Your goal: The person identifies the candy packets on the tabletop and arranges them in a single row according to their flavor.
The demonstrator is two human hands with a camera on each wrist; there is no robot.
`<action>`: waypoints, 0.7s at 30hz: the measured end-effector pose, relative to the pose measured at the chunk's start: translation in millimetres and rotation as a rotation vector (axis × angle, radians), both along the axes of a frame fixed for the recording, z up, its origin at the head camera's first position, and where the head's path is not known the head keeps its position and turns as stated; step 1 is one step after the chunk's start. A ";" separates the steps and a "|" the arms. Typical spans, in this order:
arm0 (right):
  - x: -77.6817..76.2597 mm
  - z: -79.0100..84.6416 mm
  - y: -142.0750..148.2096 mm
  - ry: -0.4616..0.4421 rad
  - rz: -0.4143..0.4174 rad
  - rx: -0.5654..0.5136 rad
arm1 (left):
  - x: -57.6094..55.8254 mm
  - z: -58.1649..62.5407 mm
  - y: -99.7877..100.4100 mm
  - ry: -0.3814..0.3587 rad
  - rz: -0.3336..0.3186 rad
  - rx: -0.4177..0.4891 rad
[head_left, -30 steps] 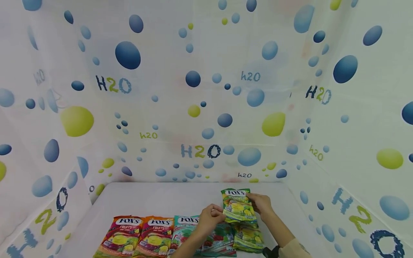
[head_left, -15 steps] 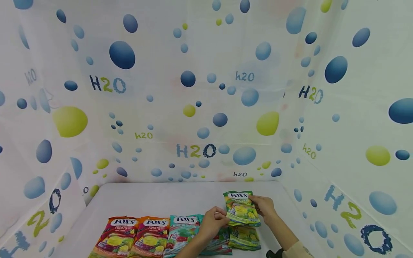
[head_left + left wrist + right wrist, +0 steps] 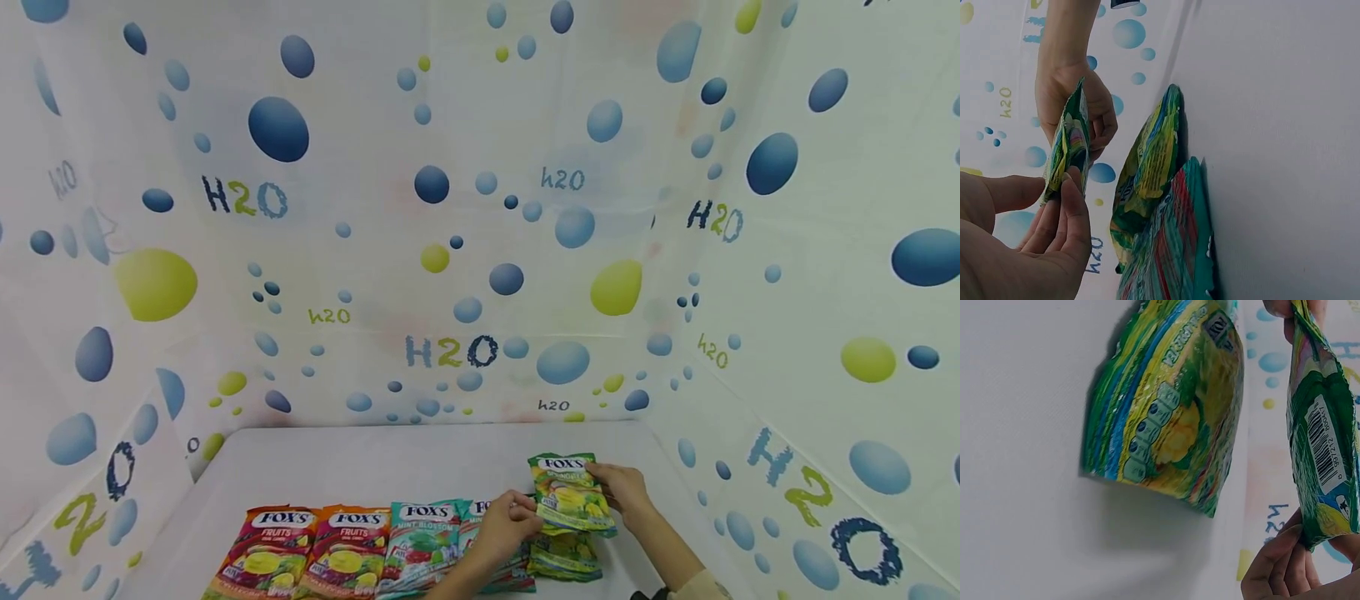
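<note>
Both hands hold a green-yellow FOX'S candy bag (image 3: pixel 567 496) upright above the table, its front towards the head camera. My left hand (image 3: pixel 504 532) pinches its lower left corner between thumb and fingers. The right hand (image 3: pixel 624 493) grips the upper right edge, and in the right wrist view a barcode shows on the bag's back (image 3: pixel 1325 447). Below the held bag lies another green-yellow candy bag (image 3: pixel 566 560), partly covered by it in the head view. Beside that one, a teal candy bag (image 3: pixel 517 577) is mostly hidden behind my left hand and forearm.
To the left, in the same row, lie a teal Mint Blossom bag (image 3: pixel 423 542) and two red-orange Fruits bags (image 3: pixel 347 554). The white table (image 3: pixel 337 462) ends at a backdrop (image 3: pixel 360 250) printed with blue and green drops. A dark object (image 3: pixel 651 594) shows by the right sleeve.
The held bag has shifted right and slightly lower, both hands moving with it. The head view has turned a little to the right. The grip on the bag stays the same.
</note>
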State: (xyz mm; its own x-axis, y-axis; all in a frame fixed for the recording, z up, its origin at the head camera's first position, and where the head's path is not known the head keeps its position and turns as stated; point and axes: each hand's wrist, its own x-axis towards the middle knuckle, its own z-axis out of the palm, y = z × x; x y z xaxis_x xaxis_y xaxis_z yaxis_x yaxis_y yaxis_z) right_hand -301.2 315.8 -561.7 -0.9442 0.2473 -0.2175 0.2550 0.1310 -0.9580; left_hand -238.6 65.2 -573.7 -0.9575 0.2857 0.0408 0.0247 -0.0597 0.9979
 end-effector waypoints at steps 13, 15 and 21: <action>3.9 -12.9 22.5 -0.048 -0.009 0.026 | 7.7 -2.1 19.6 -0.105 -0.060 0.040; 4.8 -14.4 26.1 -0.062 -0.011 0.033 | 8.5 -5.0 23.4 -0.116 -0.064 0.043; 6.0 -18.3 34.5 -0.082 -0.003 0.050 | 10.8 -9.8 34.3 -0.145 -0.085 0.006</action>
